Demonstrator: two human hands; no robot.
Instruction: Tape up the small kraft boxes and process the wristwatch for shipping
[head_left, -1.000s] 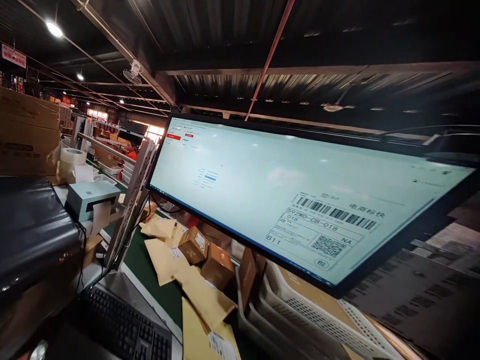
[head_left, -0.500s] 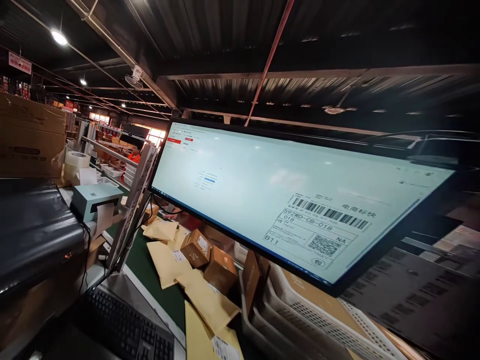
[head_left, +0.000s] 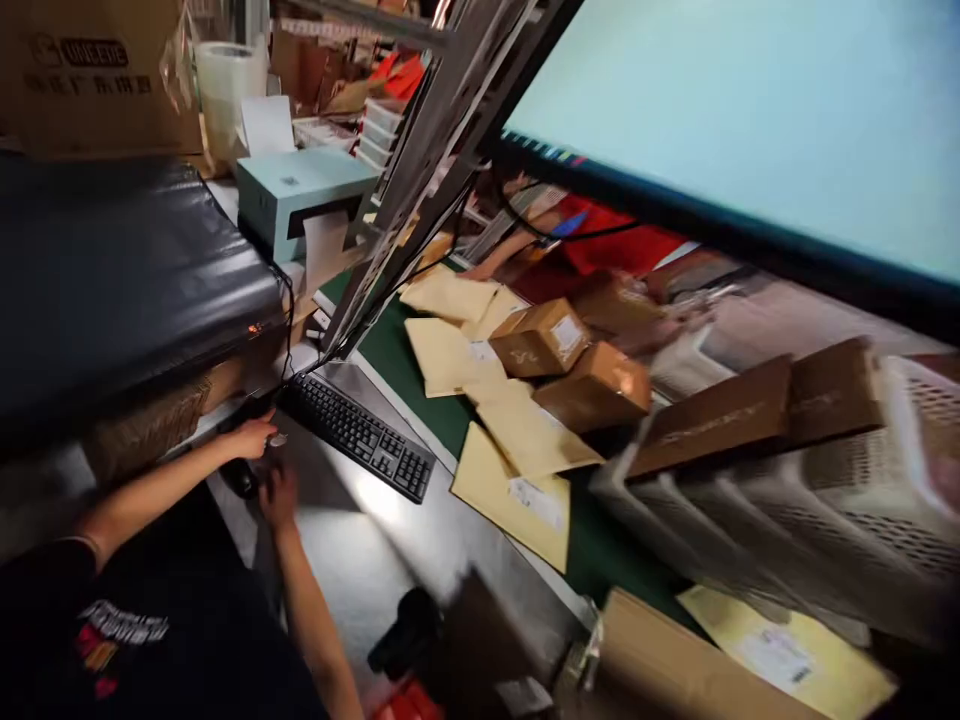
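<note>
Entered: left hand (head_left: 253, 438), right hand (head_left: 279, 495) | mouse (head_left: 240, 479) near both | grip: blurred, can't tell

The rectangular plastic keyboard (head_left: 356, 437) is black; the box-shaped printer (head_left: 304, 175), pale teal. Flat yellow-tan paper mailers (head_left: 480, 480) bear white labels (head_left: 537, 502). 2 boxy cardboard cartons (head_left: 525, 345) are brown. The black fabric shirt (head_left: 195, 600) shows white lettering (head_left: 127, 624) and a red-orange print (head_left: 97, 655).

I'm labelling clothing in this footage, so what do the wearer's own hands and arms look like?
The left hand and right hand wear no gloves. The left sleeve is short and black, part of a black shirt with whitish lettering over a pink and orange print. The right sleeve is out of view. Blur hides any finer detail.
</note>
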